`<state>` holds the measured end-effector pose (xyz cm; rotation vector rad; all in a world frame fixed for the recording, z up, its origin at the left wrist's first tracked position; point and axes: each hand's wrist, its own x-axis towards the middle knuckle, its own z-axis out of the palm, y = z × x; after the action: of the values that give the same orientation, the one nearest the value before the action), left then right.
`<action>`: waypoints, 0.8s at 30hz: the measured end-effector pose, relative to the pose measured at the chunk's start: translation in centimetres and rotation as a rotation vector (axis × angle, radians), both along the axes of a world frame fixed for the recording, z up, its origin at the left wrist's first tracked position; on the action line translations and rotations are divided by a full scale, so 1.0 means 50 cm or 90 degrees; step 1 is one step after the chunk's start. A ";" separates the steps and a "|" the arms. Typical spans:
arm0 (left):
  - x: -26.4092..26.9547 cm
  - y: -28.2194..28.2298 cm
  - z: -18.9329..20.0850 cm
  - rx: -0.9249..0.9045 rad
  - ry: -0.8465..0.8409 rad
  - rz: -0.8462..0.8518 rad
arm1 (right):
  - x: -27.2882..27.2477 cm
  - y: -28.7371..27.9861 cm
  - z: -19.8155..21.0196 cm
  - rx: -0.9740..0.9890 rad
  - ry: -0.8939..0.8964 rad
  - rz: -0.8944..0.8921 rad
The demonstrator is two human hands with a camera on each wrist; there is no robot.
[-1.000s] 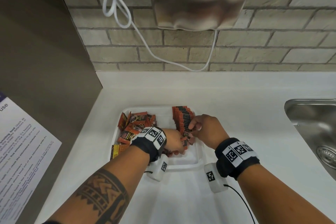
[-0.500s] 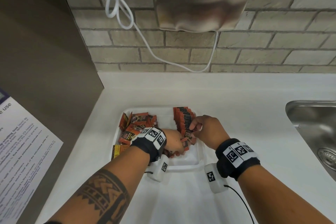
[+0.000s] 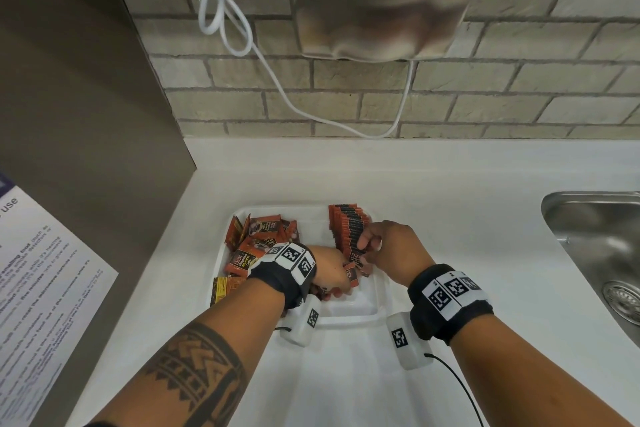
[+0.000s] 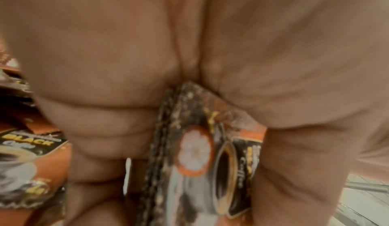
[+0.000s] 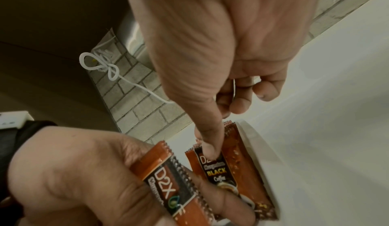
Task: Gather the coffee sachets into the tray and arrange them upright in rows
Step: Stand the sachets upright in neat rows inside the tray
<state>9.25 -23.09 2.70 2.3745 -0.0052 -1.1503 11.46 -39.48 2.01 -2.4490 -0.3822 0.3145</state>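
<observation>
Step in hand: standing sachets into the row at the tray's right side.
White tray (image 3: pixel 349 317) sat w/ bare floor at front; upright row (image 3: pixel 348 229) along rt wall, loose pile (image 3: pixel 258 243) left. Right hand (image 3: pixel 388 248) pinched row's front sachet (image 5: pixel 216 164); left hand (image 3: pixel 329 270) clenched a small stack (image 5: pixel 168 178). Next, prob: feed one in, w/o toppling row.

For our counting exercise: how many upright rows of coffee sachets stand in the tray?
1: the upright row stands along the tray's right side, at the right hand. Loose sachets lie on the left; the left hand may hide more.
</observation>
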 end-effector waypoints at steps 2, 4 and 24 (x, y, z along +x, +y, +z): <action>0.000 0.001 -0.002 0.002 -0.004 -0.001 | 0.000 0.000 0.001 -0.001 0.002 0.001; 0.000 0.002 -0.003 0.003 -0.011 -0.003 | -0.002 0.000 0.001 -0.003 0.001 0.002; 0.004 0.064 0.005 -0.266 -0.138 0.105 | -0.017 -0.007 0.033 0.212 0.091 0.010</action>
<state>9.44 -19.87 2.94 2.0685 -0.1097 -0.7275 10.60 -39.81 3.69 -2.0858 -0.3602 0.3957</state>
